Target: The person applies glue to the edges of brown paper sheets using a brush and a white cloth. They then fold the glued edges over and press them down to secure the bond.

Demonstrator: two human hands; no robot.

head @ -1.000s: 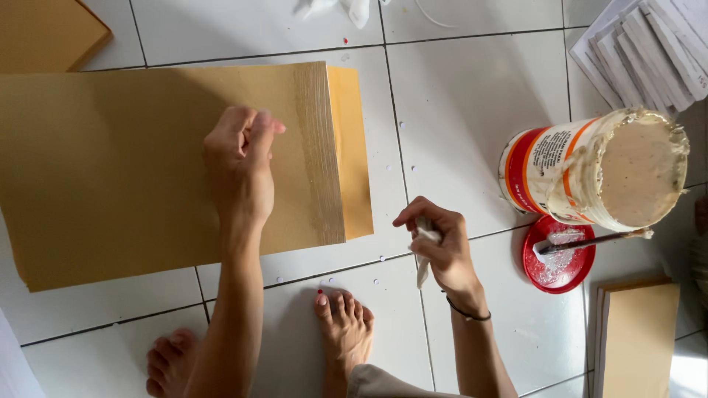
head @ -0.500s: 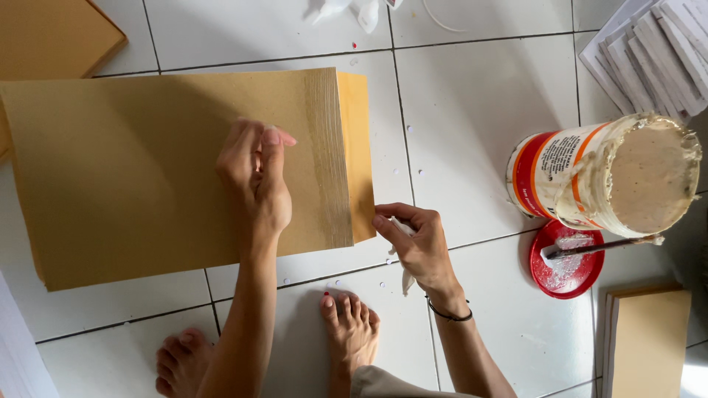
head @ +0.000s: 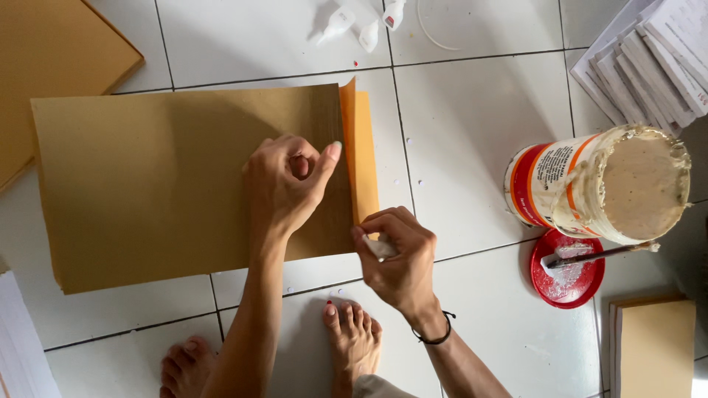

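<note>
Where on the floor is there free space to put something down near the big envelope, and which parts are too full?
Bare tile lies between the brown envelope and the glue tub, and above the envelope toward the small white bottles. It is crowded on the right: tub, red lid with brush, paper stacks. Below, the right hand and feet take the space.

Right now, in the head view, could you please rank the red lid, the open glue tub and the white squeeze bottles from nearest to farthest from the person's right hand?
Measured from the right hand:
1. Red lid, on the floor to its right, holding a brush.
2. Open glue tub, farther right, just above the lid.
3. White squeeze bottles, at the top edge, beyond the brown envelope.
</note>
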